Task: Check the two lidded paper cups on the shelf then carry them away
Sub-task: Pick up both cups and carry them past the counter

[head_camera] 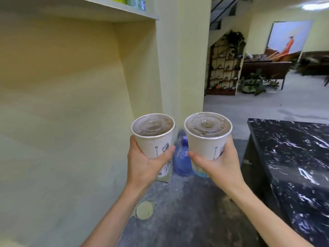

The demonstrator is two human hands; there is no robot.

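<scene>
Left hand (pixel 144 164) grip wrapped round left cup (pixel 154 135); right hand (pixel 219 164) grip round right cup (pixel 207 135); both upright, lidded, side by side, apart, held above floor (pixel 187 211).

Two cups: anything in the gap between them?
Nothing at cup height between the left cup and right cup; head view shows a blue water jug on the floor behind.

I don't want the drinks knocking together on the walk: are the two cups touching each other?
Apart. The head view shows a clear strip of wall and floor between the left cup and the right cup, from the lids down; each is held in its own hand.
</scene>
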